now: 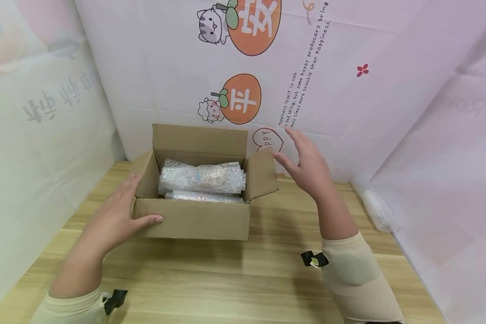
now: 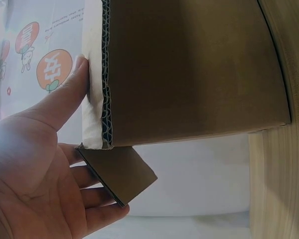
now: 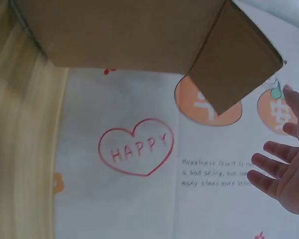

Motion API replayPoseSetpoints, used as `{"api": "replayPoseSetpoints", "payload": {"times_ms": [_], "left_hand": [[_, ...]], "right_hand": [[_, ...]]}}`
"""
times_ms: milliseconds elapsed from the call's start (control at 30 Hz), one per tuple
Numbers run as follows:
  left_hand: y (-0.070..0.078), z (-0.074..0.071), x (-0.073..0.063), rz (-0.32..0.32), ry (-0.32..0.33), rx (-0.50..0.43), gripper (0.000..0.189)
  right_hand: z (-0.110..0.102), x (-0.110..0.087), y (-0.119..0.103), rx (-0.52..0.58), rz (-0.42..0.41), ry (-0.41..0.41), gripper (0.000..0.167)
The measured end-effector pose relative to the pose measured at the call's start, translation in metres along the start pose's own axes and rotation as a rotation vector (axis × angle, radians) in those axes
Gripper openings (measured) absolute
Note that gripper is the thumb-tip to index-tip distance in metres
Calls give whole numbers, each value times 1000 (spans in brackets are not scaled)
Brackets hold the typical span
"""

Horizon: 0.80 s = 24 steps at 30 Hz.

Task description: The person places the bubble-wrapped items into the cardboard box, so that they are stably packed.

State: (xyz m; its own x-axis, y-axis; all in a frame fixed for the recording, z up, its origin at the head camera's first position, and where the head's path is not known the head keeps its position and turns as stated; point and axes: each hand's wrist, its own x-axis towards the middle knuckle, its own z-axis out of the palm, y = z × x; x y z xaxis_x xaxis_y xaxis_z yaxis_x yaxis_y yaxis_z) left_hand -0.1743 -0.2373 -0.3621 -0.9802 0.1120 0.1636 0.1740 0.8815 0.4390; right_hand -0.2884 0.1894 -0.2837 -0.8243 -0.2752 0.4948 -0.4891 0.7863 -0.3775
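Note:
An open cardboard box point(image 1: 210, 220) stands on the wooden table, its flaps spread apart. Inside lie bubble-wrapped bundles point(image 1: 202, 177), one on top and another partly hidden by the front. My left hand point(image 1: 115, 216) touches the box's front left corner, thumb along the front and fingers against the outside of the left flap point(image 1: 143, 173). In the left wrist view those fingers reach behind a side flap point(image 2: 119, 174) while the thumb rests at the corrugated edge. Beside the right flap point(image 1: 263, 173), my right hand point(image 1: 308, 164) is raised with fingers apart, holding nothing.
A printed white sheet point(image 1: 328, 81) hangs behind the box, with more sheeting at both sides. At the right edge of the wooden table point(image 1: 210, 283) lies a clear roll of plastic-like wrap point(image 1: 372, 202).

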Motion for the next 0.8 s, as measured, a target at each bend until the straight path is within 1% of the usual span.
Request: {"api": "replayPoseSetpoints", "payload": {"times_ms": [133, 267, 400, 567, 800], "left_hand": [[0, 1, 0, -2, -3, 1, 124], [-1, 1, 0, -10, -10, -1, 124], [-1, 0, 0, -16, -14, -5, 124], [-1, 0, 1, -15, -15, -7, 124], [0, 0, 1, -13, -14, -3, 124]], "right_hand": [[0, -10, 21, 7, 65, 33, 76], [-2, -18, 45, -11, 106, 50, 76], [-4, -29, 68, -45, 166, 28, 79], [-8, -46, 100, -119, 250, 8, 83], [-14, -70, 139, -121, 358, -43, 87]]}}
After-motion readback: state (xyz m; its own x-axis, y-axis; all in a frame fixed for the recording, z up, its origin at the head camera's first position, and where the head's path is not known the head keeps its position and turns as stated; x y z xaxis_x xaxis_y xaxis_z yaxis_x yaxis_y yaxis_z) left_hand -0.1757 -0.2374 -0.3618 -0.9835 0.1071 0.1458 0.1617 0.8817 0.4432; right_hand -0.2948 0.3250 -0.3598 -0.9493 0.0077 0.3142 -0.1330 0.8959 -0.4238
